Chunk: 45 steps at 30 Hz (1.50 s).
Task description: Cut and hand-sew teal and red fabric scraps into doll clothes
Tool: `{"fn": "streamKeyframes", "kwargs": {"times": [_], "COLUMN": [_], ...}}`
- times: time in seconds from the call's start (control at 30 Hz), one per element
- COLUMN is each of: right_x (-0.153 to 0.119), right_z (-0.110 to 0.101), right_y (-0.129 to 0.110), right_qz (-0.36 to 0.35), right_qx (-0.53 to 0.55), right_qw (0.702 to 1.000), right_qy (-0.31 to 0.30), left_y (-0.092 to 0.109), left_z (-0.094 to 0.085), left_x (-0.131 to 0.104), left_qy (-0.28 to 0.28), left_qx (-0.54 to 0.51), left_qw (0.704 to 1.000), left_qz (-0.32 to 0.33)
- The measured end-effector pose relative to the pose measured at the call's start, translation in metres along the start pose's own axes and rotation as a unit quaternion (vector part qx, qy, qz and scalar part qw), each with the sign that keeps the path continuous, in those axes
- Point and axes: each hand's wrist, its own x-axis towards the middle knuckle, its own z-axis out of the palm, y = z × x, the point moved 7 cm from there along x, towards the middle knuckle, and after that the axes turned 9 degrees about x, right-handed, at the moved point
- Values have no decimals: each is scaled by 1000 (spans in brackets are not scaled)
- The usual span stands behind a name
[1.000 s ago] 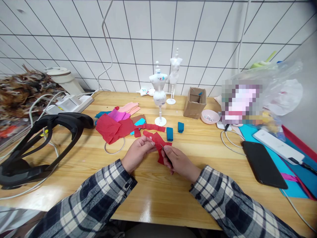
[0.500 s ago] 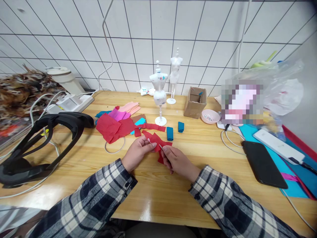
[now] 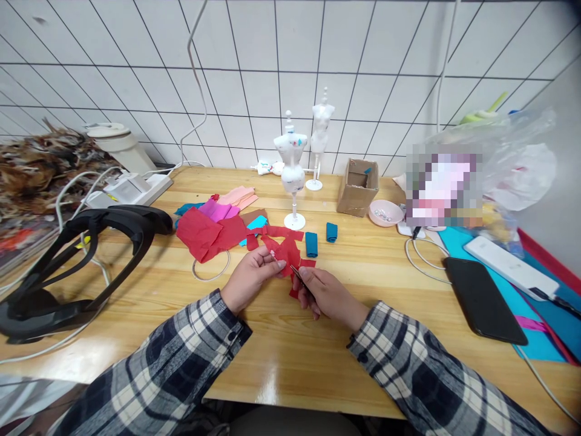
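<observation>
My left hand [image 3: 255, 274] pinches the edge of a red crepe-like piece [image 3: 287, 249] between thumb and fingers. Small pale spots show by its fingertips, too small to make out. My right hand [image 3: 327, 292] is closed around a slim dark metal tool [image 3: 296, 272], its tip against the red piece; whether it is scissors or tweezers I cannot tell. More red material lies under the right fingers. Just beyond my hands are a red strip [image 3: 284, 232] and two folded teal pieces [image 3: 311, 244]. A small white mannequin [image 3: 293, 172] with coloured specks stands upright behind them.
A pile of coloured pieces [image 3: 211, 230] lies at left beside a black headset frame [image 3: 136, 224]. Behind stand a second mannequin [image 3: 321, 130], a cardboard box [image 3: 358, 189] and a pink bowl [image 3: 385, 221] of small bits. A black phone [image 3: 483, 300] and cables lie at right.
The red piece between my hands has shifted and turned, its upper right part now reaching farther up. The tool's tip has moved slightly left, and my lower right fingers have spread a little.
</observation>
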Motion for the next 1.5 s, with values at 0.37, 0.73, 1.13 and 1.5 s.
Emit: {"fn": "streamKeyframes", "kwargs": {"times": [0.37, 0.73, 1.13, 1.5], "right_x": [0, -1, 0, -2], "right_z": [-1, -2, -2, -1], "right_y": [0, -1, 0, -3], "right_qz": [8, 5, 4, 2], "right_qx": [-11, -26, -10, -15], "right_qw": [1000, 1000, 1000, 1000], "right_qy": [3, 16, 12, 4], "left_y": [5, 3, 3, 5], "left_z": [4, 5, 8, 3], "left_x": [-1, -1, -2, 0], "left_qy": [-11, -3, -8, -1], "left_qx": [22, 30, 45, 16], "left_qw": [1000, 999, 999, 999], "left_qz": [14, 23, 29, 41]}}
